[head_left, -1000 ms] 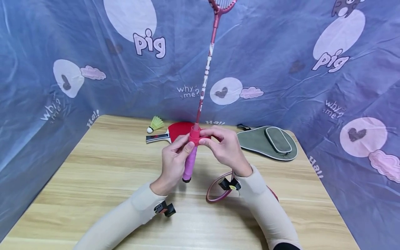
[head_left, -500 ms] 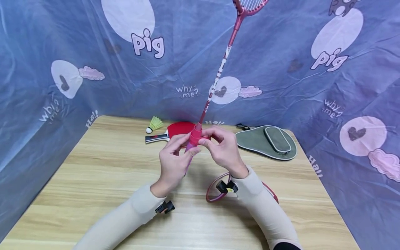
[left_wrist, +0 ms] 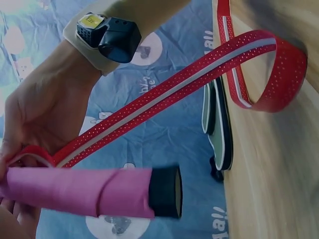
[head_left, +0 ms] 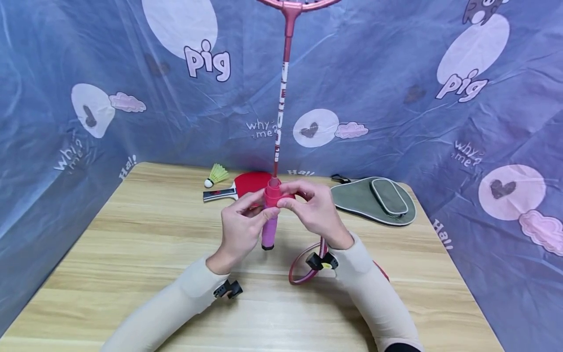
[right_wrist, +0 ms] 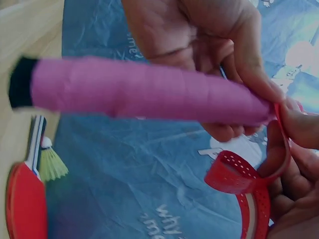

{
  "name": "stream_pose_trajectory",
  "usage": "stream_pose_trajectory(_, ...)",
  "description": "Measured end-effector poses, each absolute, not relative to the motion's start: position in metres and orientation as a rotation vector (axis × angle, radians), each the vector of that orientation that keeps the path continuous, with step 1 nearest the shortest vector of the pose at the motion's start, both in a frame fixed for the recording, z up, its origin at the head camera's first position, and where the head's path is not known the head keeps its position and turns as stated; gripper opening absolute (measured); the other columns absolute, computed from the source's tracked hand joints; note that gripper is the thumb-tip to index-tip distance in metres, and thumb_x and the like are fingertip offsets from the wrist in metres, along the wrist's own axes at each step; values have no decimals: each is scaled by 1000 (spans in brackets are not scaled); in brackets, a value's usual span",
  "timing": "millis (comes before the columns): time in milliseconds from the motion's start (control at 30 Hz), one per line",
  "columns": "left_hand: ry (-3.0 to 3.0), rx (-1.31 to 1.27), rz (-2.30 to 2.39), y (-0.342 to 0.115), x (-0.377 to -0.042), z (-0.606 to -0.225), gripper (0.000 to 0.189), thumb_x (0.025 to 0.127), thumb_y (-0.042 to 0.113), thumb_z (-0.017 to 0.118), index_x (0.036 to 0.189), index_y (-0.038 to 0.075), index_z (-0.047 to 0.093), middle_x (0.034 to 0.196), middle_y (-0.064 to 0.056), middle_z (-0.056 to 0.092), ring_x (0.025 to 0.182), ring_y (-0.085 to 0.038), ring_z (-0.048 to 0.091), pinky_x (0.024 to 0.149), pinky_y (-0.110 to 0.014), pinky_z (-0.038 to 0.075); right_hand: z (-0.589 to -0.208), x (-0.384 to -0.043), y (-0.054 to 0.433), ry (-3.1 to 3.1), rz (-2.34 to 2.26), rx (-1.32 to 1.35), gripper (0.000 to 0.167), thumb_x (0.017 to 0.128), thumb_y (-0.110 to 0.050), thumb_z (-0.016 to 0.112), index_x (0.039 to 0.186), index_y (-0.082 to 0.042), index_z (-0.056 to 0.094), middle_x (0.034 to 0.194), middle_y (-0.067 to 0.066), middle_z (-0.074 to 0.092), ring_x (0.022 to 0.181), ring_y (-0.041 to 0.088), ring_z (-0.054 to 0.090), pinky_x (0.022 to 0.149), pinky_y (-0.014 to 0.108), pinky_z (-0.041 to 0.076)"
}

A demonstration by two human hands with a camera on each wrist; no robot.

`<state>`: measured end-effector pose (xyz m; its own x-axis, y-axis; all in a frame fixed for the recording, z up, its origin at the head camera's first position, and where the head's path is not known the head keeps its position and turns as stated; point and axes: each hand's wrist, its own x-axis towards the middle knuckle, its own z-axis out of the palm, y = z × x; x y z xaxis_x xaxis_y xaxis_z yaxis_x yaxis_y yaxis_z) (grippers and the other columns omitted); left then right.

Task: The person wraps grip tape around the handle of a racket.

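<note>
A badminton racket stands nearly upright above the table in the head view, its head cut off by the top edge. My left hand holds it around the top of the pink-purple handle. Red perforated grip tape is wound around that upper part. Between thumb and index finger, my right hand pinches the tape on the right side. From there the loose red tape, with a pale strip down its middle, hangs in a long loop to the tabletop. A black cap ends the handle.
Along the back of the wooden table lie a yellow-green shuttlecock, a red table tennis bat and a green zipped bat case. A printed blue cloth hangs close behind the table.
The racket leaned right half a second ago and now stands nearly straight, turned about its shaft so its head faces wider. Both hands stay at the tape; more of the handle shows again.
</note>
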<state>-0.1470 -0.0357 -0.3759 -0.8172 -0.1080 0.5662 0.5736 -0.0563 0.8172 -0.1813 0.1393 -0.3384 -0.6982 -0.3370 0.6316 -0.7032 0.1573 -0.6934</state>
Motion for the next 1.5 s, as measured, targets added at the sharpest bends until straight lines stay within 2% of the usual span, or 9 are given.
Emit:
stream_pose_trajectory(133,-1756,-494,-1990,-38,-146,-373,49,76,-10,81,123,-8,68,106,-31,73,89,-4,74,81,-28,63,-333,-181,144,-2165,1464,1020,23,80,0,82,102,1,78,99,14,79,98,7,72,89,22,59)
stream_pose_trajectory(233,-1748,-508,-2033,-39,-145,-371,47,77,-10,80,123,-9,67,106,-33,72,89,-6,73,80,-29,63,-331,-181,147,-2188,1463,1028,23,80,1,82,103,1,78,99,14,78,90,7,71,79,19,58)
stream_pose_trajectory(367,-1742,-527,-2098,-39,-146,-371,45,81,-8,78,124,-11,66,105,-36,70,88,-7,74,78,-28,63,-331,-183,149,-2222,1532,1009,23,82,1,81,104,1,77,97,15,78,76,6,64,63,18,51)
stream_pose_trajectory(533,-1756,-542,-2134,-39,-147,-372,43,84,-6,76,125,-13,65,105,-38,69,88,-6,74,77,-24,63,-332,-185,151,-2269,1575,1019,21,84,-1,80,105,0,78,95,14,77,70,7,59,57,18,48)
stream_pose_trajectory(900,-1779,-628,-2240,-41,-148,-372,45,90,-1,72,131,-15,59,116,-38,67,88,-9,76,82,-27,63,-330,-188,156,-2280,1580,1092,18,85,1,78,103,2,77,94,16,77,78,7,68,67,21,57)
stream_pose_trajectory(1067,-1793,-617,-2223,-40,-150,-370,44,91,1,72,131,-12,60,116,-28,68,92,-8,75,85,-25,62,-331,-187,154,-2206,1550,1077,16,84,2,77,101,3,77,91,16,75,76,5,64,64,19,53)
stream_pose_trajectory(1200,-1844,-509,-2060,-39,-152,-370,39,87,4,78,124,-2,70,109,-20,71,92,-7,72,80,-21,61,-333,-187,151,-2138,1583,1048,16,84,5,77,100,4,76,95,19,76,85,6,68,72,20,57)
stream_pose_trajectory(1333,-1816,-487,-1876,-35,-150,-373,37,81,3,83,117,1,75,105,-18,75,90,-9,73,81,-23,62,-335,-188,149,-2097,1597,1035,16,82,6,79,98,5,76,100,20,76,97,10,71,80,22,59)
stream_pose_trajectory(1500,-1850,-545,-1545,-34,-149,-378,54,70,12,93,120,4,74,96,-10,75,82,-17,69,74,-24,60,-337,-190,146,-2076,1586,1029,16,81,7,79,97,5,75,98,21,76,97,10,71,80,20,59)
